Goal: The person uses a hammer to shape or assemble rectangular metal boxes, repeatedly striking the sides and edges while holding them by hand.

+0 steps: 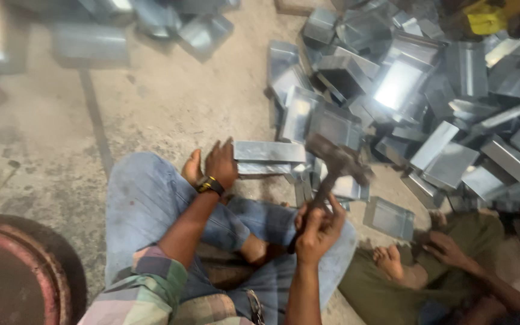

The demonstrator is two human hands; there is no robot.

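Note:
I sit cross-legged on a concrete floor in blue jeans. My left hand (221,164), with a watch on the wrist, presses down on a folded sheet-metal piece (269,151) lying in front of my knees. My right hand (317,227) grips the wooden handle of a hammer (338,161). Its blurred head hangs just right of the metal piece, over several more folded pieces.
A big heap of shiny folded metal boxes (416,90) fills the upper right. More metal pieces (151,24) lie at the top left. Another person in olive trousers (392,289) sits at my right, one hand (446,247) by a bare foot. A round dark drum (13,271) stands lower left.

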